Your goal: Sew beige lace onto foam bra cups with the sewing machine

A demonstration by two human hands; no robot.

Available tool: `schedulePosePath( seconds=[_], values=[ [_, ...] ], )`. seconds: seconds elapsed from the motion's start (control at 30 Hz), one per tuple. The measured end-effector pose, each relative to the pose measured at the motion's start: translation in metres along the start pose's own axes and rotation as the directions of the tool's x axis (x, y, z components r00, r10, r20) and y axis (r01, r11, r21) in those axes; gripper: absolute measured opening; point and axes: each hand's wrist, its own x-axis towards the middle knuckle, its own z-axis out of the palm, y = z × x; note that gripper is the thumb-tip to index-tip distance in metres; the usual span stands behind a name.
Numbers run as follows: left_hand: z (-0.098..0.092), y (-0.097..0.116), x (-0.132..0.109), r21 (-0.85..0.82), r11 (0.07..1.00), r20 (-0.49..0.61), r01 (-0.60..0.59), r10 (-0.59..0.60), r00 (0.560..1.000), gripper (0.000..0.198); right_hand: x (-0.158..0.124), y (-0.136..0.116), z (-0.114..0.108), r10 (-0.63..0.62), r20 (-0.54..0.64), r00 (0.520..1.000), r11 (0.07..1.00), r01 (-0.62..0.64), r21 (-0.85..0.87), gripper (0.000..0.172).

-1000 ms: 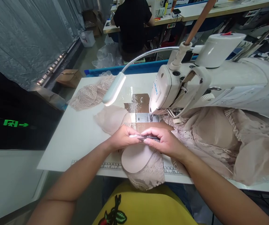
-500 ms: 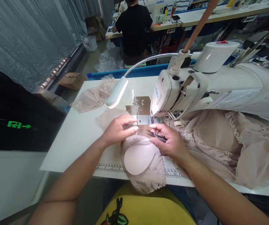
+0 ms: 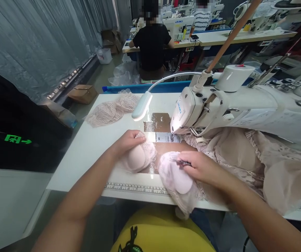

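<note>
1. on the bench (image 3: 87,154) before the sewing machine (image 3: 189,108), our left hand (image 3: 128,141) grips one lace cup (image 3: 140,158).
2. our right hand (image 3: 202,168) pinches a dark tool (image 3: 183,163) against the second cup (image 3: 178,180), which overhangs the bench's front edge.
3. we judge the tool tip could snag the lace, or the overhanging cup could slip off.

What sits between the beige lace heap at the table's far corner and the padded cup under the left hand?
Nothing: the head view shows only bare white tabletop between the beige lace heap and the padded cup under the left hand.
</note>
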Motion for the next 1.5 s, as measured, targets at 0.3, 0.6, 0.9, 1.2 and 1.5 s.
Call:
schedulePosePath(
  seconds=[0.3, 0.6, 0.9, 1.2, 1.5],
  values=[
    [0.017, 0.003, -0.007, -0.242, 0.970, 0.107, 0.013, 0.013, 0.994, 0.033, 0.049, -0.015, 0.031, 0.071, -0.147, 0.987, 0.814, 0.028, 0.581, 0.023],
    [-0.025, 0.009, -0.014, 0.016, 1.000, 0.347, 0.001, -0.007, 0.938, 0.035, 0.040, -0.002, 0.028, 0.032, 0.044, 0.999, 0.840, -0.051, 0.539, 0.027],
    [-0.001, 0.013, -0.017, 0.045, 0.986, 0.264, -0.162, 0.145, 0.954, 0.018, 0.049, -0.008, 0.034, 0.085, -0.131, 0.988, 0.801, 0.010, 0.599, 0.025],
    [-0.019, 0.022, -0.025, -0.060, 0.991, 0.255, -0.116, 0.128, 0.958, 0.023, 0.047, -0.001, 0.025, -0.020, 0.071, 0.997, 0.869, -0.018, 0.494, 0.032],
    [-0.031, 0.022, -0.035, -0.217, 0.975, 0.621, 0.056, 0.094, 0.778, 0.025, 0.049, 0.000, 0.029, 0.225, -0.154, 0.962, 0.764, -0.076, 0.641, 0.031]
  ],
)
